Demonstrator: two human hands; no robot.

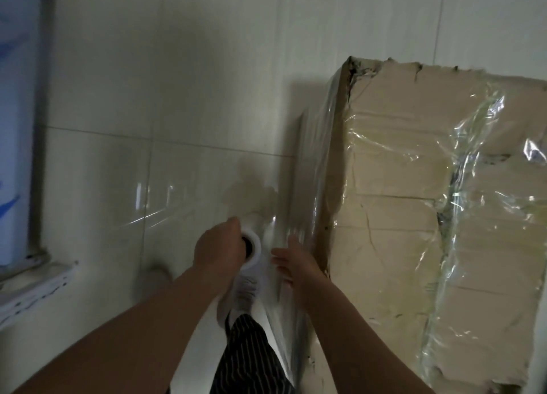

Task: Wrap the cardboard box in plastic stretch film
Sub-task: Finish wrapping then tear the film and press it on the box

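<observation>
Cardboard box (399, 216) sits just right of the flat, open-fingered right hand (293, 263) steadying stretch film (318, 163), while the left hand (219, 245) clamps the roll (254, 256), likely for tension.

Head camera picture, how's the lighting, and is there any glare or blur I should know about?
Head view: dim, greenish indoor light; bright glare streaks on the stretch film over the cardboard box; a soft shadow on the tiled wall above the left hand; motion blur around the film roll and right hand.
</observation>
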